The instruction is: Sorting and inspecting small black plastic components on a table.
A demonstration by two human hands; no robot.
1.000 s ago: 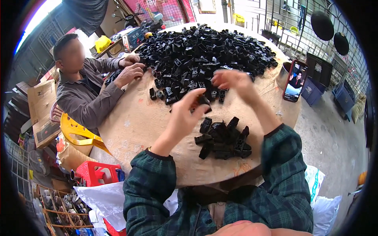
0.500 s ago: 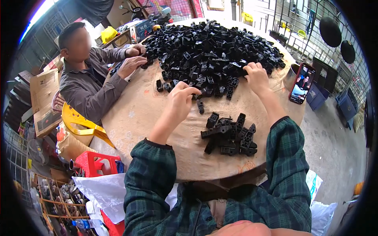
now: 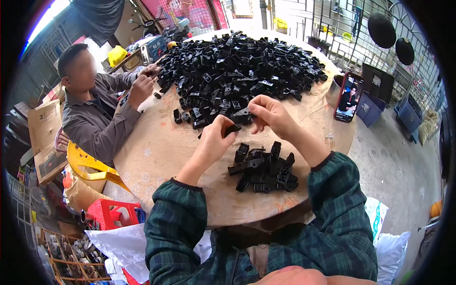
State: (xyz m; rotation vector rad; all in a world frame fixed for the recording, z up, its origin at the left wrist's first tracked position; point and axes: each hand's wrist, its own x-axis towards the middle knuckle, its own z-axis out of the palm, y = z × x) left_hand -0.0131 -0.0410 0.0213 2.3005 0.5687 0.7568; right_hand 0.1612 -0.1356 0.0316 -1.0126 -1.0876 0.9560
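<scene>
A large heap of small black plastic parts covers the far side of the round table. My left hand is closed round a black plastic part, whose end sticks out between thumb and fingers. Just right of it, my right hand is raised at the heap's near edge with its fingers pinched together. A greyish piece shows by those fingertips; whether they grip it I cannot tell. Nearer to me lies a smaller cluster of longer black plastic parts, below both hands and touched by neither.
A patterned beige cloth covers the table. A co-worker sits at the left, hands at the heap's edge. A phone leans upright against a metal container at the right. A yellow chair and red stool stand left.
My right hand has come from the heap's right side toward my left hand. My left hand now holds a black part. The view has shifted slightly; the co-worker's hands have lifted.
</scene>
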